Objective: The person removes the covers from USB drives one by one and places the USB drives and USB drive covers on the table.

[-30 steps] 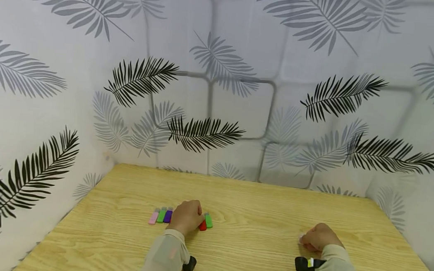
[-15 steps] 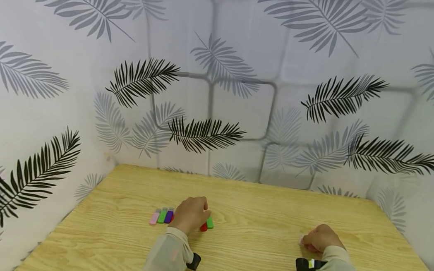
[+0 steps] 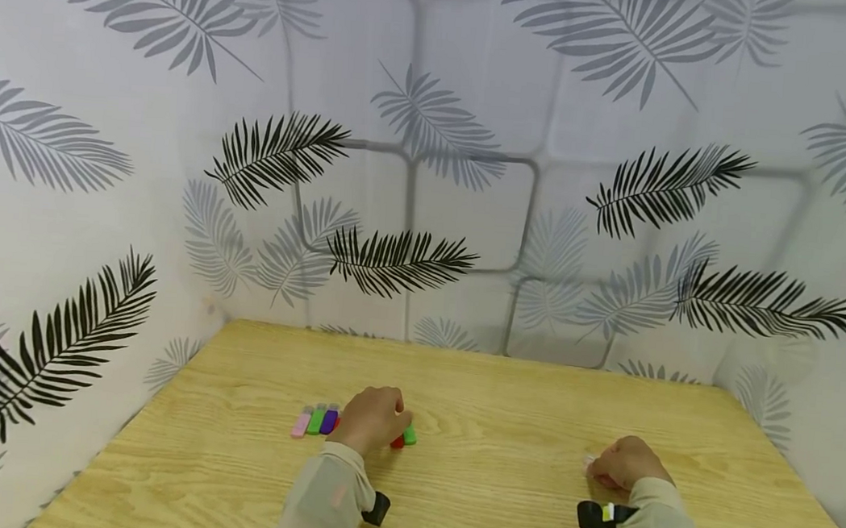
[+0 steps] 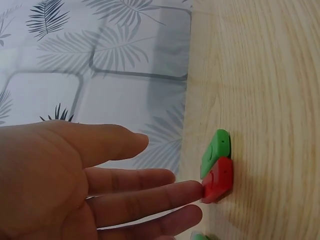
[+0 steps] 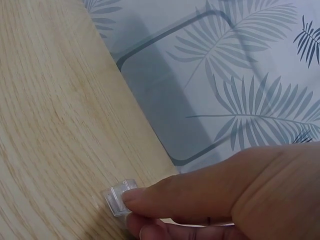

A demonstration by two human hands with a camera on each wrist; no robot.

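Note:
A row of small coloured USB sticks with clear ends lies on the left of the table: a pink stick [image 3: 300, 424], a green one [image 3: 317, 421], a purple one [image 3: 329, 422], then others partly hidden under my left hand [image 3: 370, 418]. In the left wrist view that hand has its thumb spread and fingers extended, one fingertip right at the red USB stick [image 4: 220, 181]; a green USB stick [image 4: 218, 149] lies against the red one. Far to the right, my right hand [image 3: 625, 462] pinches a small clear plastic cap [image 5: 117, 198] between thumb and fingers, close over the table.
The light wood table [image 3: 483, 478] ends at a wall covering [image 3: 463, 210] with a leaf pattern behind and at the sides. Black wrist cameras, such as the right one [image 3: 591, 517], sit at both cuffs.
My left hand has shifted slightly right, and its thumb has lifted away from the red USB stick. The right hand keeps its place with the clear cap.

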